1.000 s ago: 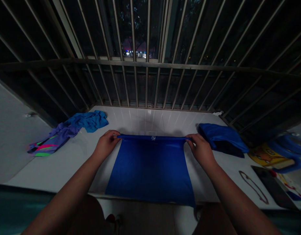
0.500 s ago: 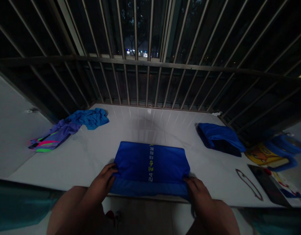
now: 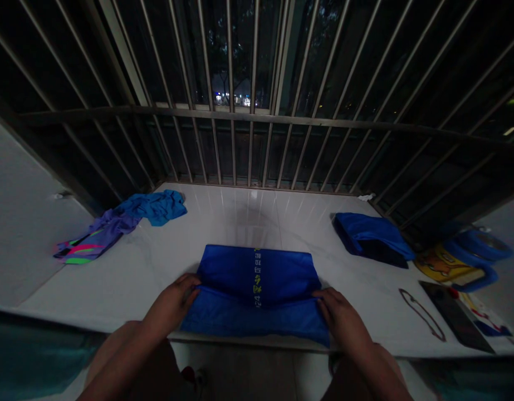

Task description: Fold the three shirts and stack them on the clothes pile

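A blue cloth garment [image 3: 235, 278] with a line of white and yellow lettering lies folded on the white ledge in front of me. My left hand [image 3: 182, 292] pinches its left edge, and my right hand [image 3: 328, 303] pinches the right edge at about the same height. Between the two hands a fold runs across the cloth, slightly raised and sagging in the middle, covering part of the lettering. The lighter blue front part hangs close to the ledge's near edge. Which kind of garment it is, I cannot tell.
On the white ledge [image 3: 156, 289], a crumpled blue and purple cloth [image 3: 114, 223] lies left. A folded blue cloth [image 3: 373, 236] lies right, near a yellow-and-blue item [image 3: 449, 264], a thin cord loop [image 3: 421, 314] and a dark flat panel [image 3: 455, 317]. Metal bars [image 3: 252, 117] stand behind.
Both hands have lifted the cloth's sides a little, raising a fold between them that covers the lower lettering. More of the lighter blue front part shows. The view has shifted slightly.
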`<state>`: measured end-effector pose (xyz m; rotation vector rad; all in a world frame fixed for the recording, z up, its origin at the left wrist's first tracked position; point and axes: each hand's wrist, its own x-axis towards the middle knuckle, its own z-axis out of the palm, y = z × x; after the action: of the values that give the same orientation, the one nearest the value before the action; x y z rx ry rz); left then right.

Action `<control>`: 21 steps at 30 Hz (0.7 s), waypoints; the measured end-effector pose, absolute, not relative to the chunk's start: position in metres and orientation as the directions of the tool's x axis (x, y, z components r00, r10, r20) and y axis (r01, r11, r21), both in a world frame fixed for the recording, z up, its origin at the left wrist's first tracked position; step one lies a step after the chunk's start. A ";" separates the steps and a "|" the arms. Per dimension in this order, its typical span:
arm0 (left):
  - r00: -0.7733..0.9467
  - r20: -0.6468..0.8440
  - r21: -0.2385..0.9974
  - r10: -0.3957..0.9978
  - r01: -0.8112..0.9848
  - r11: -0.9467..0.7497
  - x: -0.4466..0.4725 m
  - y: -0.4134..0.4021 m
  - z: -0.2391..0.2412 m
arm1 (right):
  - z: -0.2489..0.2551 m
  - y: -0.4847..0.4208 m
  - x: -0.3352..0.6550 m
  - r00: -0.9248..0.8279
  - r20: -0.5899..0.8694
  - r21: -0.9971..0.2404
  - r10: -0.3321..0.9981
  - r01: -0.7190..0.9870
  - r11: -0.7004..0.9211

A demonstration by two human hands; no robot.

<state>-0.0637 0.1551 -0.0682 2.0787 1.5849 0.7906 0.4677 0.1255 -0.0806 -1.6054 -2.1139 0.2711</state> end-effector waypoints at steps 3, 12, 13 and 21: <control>0.217 0.091 0.686 0.972 0.694 -0.219 -0.065 0.206 -0.024 | -0.037 0.172 0.471 -0.192 0.179 -0.488 0.965 0.835 0.256; 0.062 0.008 0.724 0.998 0.688 -0.049 -0.034 0.418 0.050 | 0.045 0.377 0.459 -0.068 0.107 -0.390 0.992 0.915 0.105; 0.033 0.033 0.698 0.999 0.715 -0.046 -0.029 0.431 0.046 | 0.044 0.389 0.454 -0.039 0.122 -0.373 0.992 0.924 0.082; 0.183 0.180 0.524 0.966 0.814 -0.252 0.013 0.407 -0.042 | -0.019 0.357 0.398 -0.164 0.157 -0.255 0.974 0.946 0.201</control>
<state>0.0127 0.4070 -0.0421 2.1549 1.6914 0.6950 0.3983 0.3569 -0.0194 -1.8174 -2.1956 0.1412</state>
